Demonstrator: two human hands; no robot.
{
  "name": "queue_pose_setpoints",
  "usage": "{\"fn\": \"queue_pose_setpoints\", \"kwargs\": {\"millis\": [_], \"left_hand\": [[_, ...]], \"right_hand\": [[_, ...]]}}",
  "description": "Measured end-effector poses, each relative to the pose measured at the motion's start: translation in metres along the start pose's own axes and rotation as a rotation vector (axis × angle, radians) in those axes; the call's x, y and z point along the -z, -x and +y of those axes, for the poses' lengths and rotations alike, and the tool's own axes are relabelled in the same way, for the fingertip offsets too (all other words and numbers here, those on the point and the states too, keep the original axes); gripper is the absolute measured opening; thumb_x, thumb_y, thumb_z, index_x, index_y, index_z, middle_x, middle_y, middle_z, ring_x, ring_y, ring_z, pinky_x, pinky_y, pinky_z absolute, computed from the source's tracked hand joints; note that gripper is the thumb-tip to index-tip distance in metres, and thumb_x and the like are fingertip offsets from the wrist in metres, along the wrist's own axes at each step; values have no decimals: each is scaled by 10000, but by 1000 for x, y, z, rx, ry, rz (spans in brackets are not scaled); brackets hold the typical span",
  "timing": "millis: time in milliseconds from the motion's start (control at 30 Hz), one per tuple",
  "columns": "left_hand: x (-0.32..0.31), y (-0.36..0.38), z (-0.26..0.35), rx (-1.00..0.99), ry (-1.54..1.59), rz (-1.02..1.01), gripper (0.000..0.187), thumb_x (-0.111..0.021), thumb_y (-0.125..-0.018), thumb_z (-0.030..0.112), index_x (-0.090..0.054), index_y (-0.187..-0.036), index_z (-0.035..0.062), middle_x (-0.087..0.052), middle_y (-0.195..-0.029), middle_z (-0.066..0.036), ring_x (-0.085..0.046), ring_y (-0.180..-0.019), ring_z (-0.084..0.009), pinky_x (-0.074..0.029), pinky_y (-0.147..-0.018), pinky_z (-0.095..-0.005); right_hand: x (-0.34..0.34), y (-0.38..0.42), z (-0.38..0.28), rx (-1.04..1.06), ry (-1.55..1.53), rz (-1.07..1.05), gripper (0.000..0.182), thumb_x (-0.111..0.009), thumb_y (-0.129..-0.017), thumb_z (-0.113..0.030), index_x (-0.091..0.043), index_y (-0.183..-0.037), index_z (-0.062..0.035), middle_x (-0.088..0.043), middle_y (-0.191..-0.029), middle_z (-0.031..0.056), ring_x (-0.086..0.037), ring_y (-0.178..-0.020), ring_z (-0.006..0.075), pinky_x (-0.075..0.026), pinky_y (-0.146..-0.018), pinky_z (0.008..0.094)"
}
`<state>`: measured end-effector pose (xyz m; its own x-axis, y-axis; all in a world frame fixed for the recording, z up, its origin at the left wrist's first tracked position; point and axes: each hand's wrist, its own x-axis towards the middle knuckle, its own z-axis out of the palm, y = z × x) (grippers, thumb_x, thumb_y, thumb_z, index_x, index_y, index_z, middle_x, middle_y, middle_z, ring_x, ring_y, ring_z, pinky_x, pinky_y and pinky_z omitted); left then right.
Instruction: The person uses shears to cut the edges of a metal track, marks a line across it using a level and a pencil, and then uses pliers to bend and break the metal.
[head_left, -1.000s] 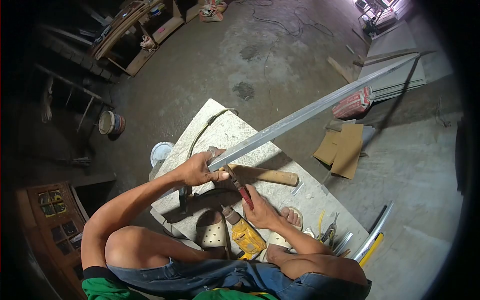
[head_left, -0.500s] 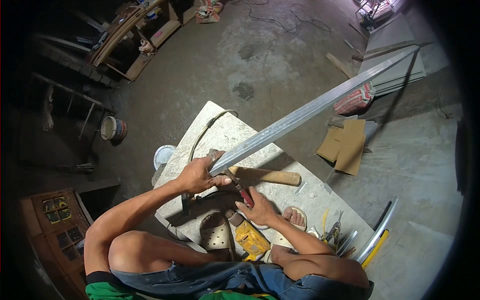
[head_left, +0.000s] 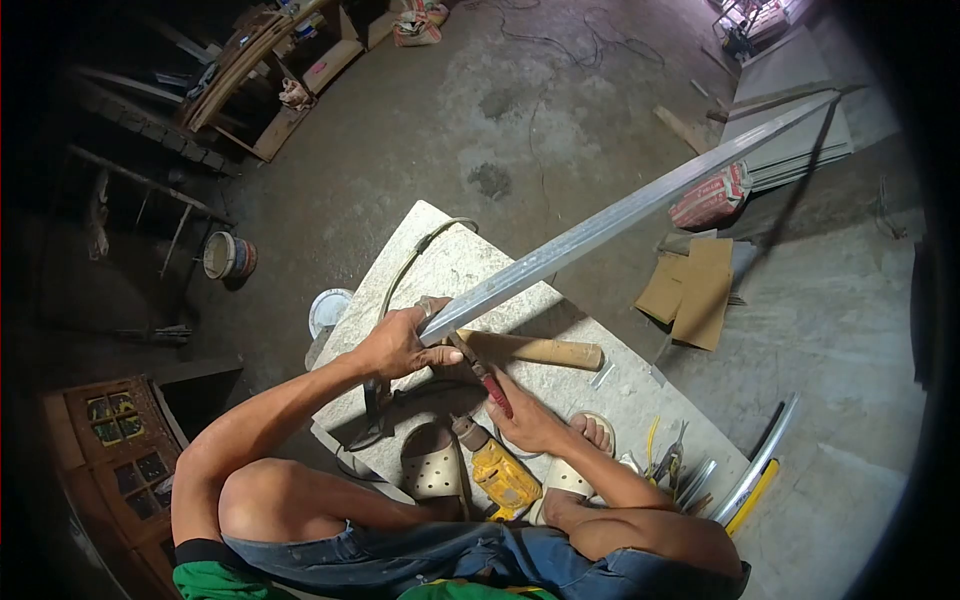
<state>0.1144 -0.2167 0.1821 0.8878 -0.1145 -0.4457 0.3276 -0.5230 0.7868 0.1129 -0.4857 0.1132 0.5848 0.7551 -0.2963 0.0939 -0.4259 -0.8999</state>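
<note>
My left hand is wrapped round the near end of a long metal channel, which slants up to the far right. Below that end, my right hand grips a red-handled tool; its dark jaws reach the channel's end, and whether they bite on it I cannot tell. Beside the tool, a wooden handle lies on the white board. A yellow drill rests between my sandalled feet. A cable curves over the board's left part.
Pliers and metal offcuts lie on the board at the right, near a yellow level. Cardboard pieces and a red-white sack are on the floor at right. A bucket stands at left, a wooden cabinet at lower left.
My right hand has shifted slightly, and its fingers sit differently round the red handle. The channel's near end and my left hand have barely moved.
</note>
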Motion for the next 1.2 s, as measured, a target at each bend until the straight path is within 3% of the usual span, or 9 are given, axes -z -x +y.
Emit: {"fn": "queue_pose_setpoints", "kwargs": {"millis": [67, 400, 500, 567, 667, 800, 867, 1100, 1200], "left_hand": [[3, 1, 7, 44, 38, -36, 885, -803, -721, 468, -445, -1362, -26, -611, -1191, -223, -594, -1116, -307, -463, -942, -380], [3, 1, 3, -5, 52, -112, 834, -782, -759, 450, -444, -1344, -39, -611, -1140, -177, -573, -1070, -242, -455, -913, -360], [2, 2, 1, -86, 57, -63, 811, -780, -764, 445, -458, -1328, -40, -620, -1101, -174, -582, -1015, -227, -465, -872, -358], [11, 6, 22, 79, -80, -113, 800, -774, -774, 436, -455, -1333, -41, -632, -1070, -165, -583, -986, -212, -476, -842, -356], [1, 0, -11, -55, -26, -71, 845, -779, -762, 452, -430, -1359, -33, -641, -1039, -161, -598, -935, -208, -491, -785, -355], [-1, 0, -9, -50, -64, -43, 900, -777, -748, 489, -399, -1385, -22, -647, -1008, -167, -614, -914, -224, -494, -761, -355], [3, 3, 3, 27, -161, -45, 986, -749, -736, 554, -352, -1415, -42, -634, -1014, -275, -632, -957, -379, -482, -822, -412], [4, -1, -7, -95, -127, 13, 999, -764, -709, 571, -381, -1399, -42, -630, -1068, -280, -631, -1009, -358, -486, -855, -412], [4, 1, 1, 8, 18, -108, 995, -779, -696, 566, -398, -1393, -33, -615, -1125, -276, -613, -1070, -336, -473, -907, -411]], "right_hand": [[11, -2, -9, 49, -138, -175, 729, -483, -967, -252, -77, -1472, 81, -342, -1377, 388, -413, -1267, 466, -329, -1075, 423], [13, -5, 5, 70, -91, -223, 712, -502, -962, -224, -106, -1491, 39, -236, -1488, 324, -273, -1402, 387, -224, -1140, 379], [3, -4, 10, 169, -44, -144, 719, -503, -956, -193, -79, -1499, 13, -368, -1351, 380, -418, -1244, 477, -339, -1052, 445], [-3, -5, 11, 159, -89, -12, 614, -546, -926, -219, -276, -1416, 33, -529, -1142, 360, -540, -1064, 484, -434, -922, 465], [7, -6, -21, -238, 5, -164, 433, -600, -875, -258, -454, -1175, 18, -586, -846, 300, -584, -838, 490, -471, -751, 492], [-5, -7, -11, -99, 5, 17, 339, -618, -829, -264, -458, -986, -10, -543, -691, 261, -564, -724, 490, -446, -657, 513], [-8, -10, -4, -184, 68, -19, 316, -601, -817, -231, -469, -1007, -16, -555, -731, 271, -571, -758, 491, -450, -679, 516], [10, -10, -11, -118, -59, -65, 454, -564, -840, -189, -452, -1232, 11, -581, -869, 312, -569, -831, 501, -462, -731, 496], [2, -7, 1, 180, -57, 38, 564, -531, -880, -155, -333, -1380, 14, -562, -1027, 339, -562, -912, 493, -458, -786, 485]]}}
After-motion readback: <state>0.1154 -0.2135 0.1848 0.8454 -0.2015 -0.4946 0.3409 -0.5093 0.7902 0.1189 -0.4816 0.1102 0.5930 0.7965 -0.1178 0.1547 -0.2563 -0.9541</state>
